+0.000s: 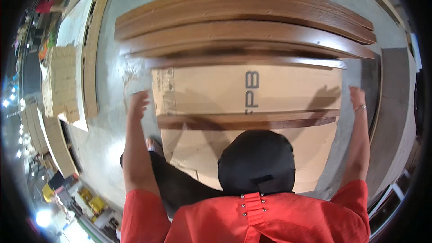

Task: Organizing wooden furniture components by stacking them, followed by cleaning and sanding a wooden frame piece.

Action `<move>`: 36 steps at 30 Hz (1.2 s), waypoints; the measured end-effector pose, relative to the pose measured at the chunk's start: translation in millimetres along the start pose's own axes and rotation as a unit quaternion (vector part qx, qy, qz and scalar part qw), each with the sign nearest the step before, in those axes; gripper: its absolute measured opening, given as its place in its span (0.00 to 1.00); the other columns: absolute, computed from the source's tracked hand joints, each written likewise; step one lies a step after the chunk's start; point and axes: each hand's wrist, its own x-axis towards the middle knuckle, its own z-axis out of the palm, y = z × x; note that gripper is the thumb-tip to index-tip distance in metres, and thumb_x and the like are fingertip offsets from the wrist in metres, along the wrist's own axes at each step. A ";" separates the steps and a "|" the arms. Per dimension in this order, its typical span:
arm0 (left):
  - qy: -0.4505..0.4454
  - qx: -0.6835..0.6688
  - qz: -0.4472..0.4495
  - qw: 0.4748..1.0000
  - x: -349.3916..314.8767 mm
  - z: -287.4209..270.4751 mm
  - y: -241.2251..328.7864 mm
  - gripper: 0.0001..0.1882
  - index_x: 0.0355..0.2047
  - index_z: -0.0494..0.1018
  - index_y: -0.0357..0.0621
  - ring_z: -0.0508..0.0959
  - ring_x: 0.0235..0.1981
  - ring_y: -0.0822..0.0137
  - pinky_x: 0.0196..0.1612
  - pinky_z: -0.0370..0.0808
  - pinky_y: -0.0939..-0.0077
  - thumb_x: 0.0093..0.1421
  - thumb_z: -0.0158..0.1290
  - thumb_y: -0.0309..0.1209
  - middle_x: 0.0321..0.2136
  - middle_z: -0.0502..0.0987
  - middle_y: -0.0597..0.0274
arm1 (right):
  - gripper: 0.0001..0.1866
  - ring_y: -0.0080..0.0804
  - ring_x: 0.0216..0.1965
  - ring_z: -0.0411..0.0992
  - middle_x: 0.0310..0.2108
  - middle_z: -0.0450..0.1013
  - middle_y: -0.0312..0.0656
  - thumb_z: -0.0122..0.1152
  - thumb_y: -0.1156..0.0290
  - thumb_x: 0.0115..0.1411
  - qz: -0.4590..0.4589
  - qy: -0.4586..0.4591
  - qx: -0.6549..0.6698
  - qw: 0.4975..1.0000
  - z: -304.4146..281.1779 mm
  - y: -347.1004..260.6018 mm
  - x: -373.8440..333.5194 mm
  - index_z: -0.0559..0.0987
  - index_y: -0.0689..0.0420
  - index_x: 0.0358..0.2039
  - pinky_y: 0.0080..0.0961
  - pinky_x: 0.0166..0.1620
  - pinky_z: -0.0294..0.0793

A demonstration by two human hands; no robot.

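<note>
My left hand (140, 102) is held out beside the left edge of a flattened cardboard sheet (207, 87), fingers loosely bent and apart, with nothing in it. Past the sheet's right edge, my right hand (357, 95) is raised and empty; its shadow on the cardboard has spread fingers. A narrow brown wooden strip (247, 119) lies across the sheet between my arms, touched by neither hand. Farther off, long brown boards (243, 6) lie side by side. The nearest of these, a slim board (243, 60), is slightly blurred along the cardboard's far edge.
On the left, a stack of cut panels (60, 81) stands beside a long pale sheet on timber (92, 58). A grey-brown stack of boards (393, 108) runs along the right. Yellow items (92, 201) sit at the lower left. Grey concrete floor (112, 94) surrounds the cardboard.
</note>
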 end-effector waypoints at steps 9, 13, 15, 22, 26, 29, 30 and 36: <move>-0.019 0.301 0.032 0.953 -26.3 25.1 -76.8 0.25 0.35 0.78 0.32 0.80 0.30 0.62 0.35 0.74 0.69 0.45 0.65 0.43 0.28 0.81 0.52 | 0.27 0.39 0.36 0.76 0.38 0.77 0.51 0.69 0.60 0.45 0.054 0.037 -0.178 0.982 108.0 -50.1 -138.1 0.78 0.67 0.41 0.31 0.40 0.73; 0.015 0.230 -0.032 0.973 -23.1 12.3 -96.0 0.26 0.34 0.78 0.29 0.79 0.29 0.64 0.34 0.74 0.70 0.44 0.67 0.42 0.29 0.81 0.51 | 0.27 0.37 0.37 0.75 0.37 0.77 0.50 0.70 0.63 0.43 0.074 0.112 -0.124 0.983 114.8 -52.6 -144.5 0.78 0.65 0.43 0.29 0.43 0.72; 0.015 0.132 -0.074 0.988 -45.7 29.9 -69.3 0.27 0.34 0.78 0.26 0.79 0.30 0.66 0.35 0.74 0.70 0.42 0.69 0.40 0.30 0.81 0.52 | 0.27 0.36 0.37 0.74 0.35 0.76 0.47 0.70 0.64 0.42 0.057 0.069 -0.045 0.995 102.8 -32.7 -142.3 0.78 0.65 0.43 0.28 0.44 0.72; 0.027 0.251 0.058 0.966 -26.6 14.1 -68.9 0.27 0.32 0.78 0.25 0.76 0.28 0.64 0.32 0.72 0.67 0.38 0.70 0.38 0.27 0.78 0.51 | 0.28 0.23 0.28 0.68 0.29 0.69 0.32 0.67 0.84 0.38 -0.005 -0.011 0.089 0.996 81.2 -29.0 -160.4 0.77 0.63 0.45 0.19 0.35 0.70; 0.041 0.154 0.092 0.983 -74.2 13.4 21.1 0.22 0.31 0.77 0.25 0.74 0.28 0.67 0.34 0.70 0.73 0.45 0.65 0.36 0.25 0.77 0.56 | 0.31 0.22 0.34 0.71 0.35 0.72 0.33 0.64 0.84 0.43 -0.060 0.039 0.137 0.988 22.9 -52.0 -158.8 0.73 0.62 0.52 0.19 0.40 0.71; 0.040 -0.063 0.207 0.975 -105.4 5.2 81.2 0.20 0.39 0.75 0.26 0.74 0.32 0.70 0.38 0.71 0.76 0.51 0.61 0.31 0.29 0.75 0.59 | 0.34 0.25 0.49 0.67 0.49 0.69 0.39 0.62 0.85 0.45 -0.167 0.094 0.241 0.951 -20.2 -108.6 -167.4 0.69 0.61 0.57 0.22 0.51 0.66; 0.047 -0.125 0.245 0.960 -112.9 9.1 101.8 0.20 0.42 0.74 0.26 0.74 0.33 0.71 0.39 0.71 0.77 0.52 0.60 0.29 0.31 0.75 0.60 | 0.35 0.26 0.53 0.65 0.53 0.67 0.40 0.61 0.85 0.45 -0.184 0.089 0.262 0.943 -30.9 -137.8 -176.6 0.68 0.61 0.58 0.22 0.54 0.64; 0.086 -0.152 0.303 0.937 -99.4 11.1 179.1 0.16 0.43 0.73 0.27 0.73 0.34 0.73 0.42 0.68 0.82 0.53 0.57 0.18 0.31 0.74 0.62 | 0.31 0.23 0.46 0.66 0.43 0.67 0.32 0.65 0.85 0.44 -0.310 0.106 0.149 0.933 -46.6 -200.1 -107.4 0.72 0.64 0.52 0.18 0.50 0.66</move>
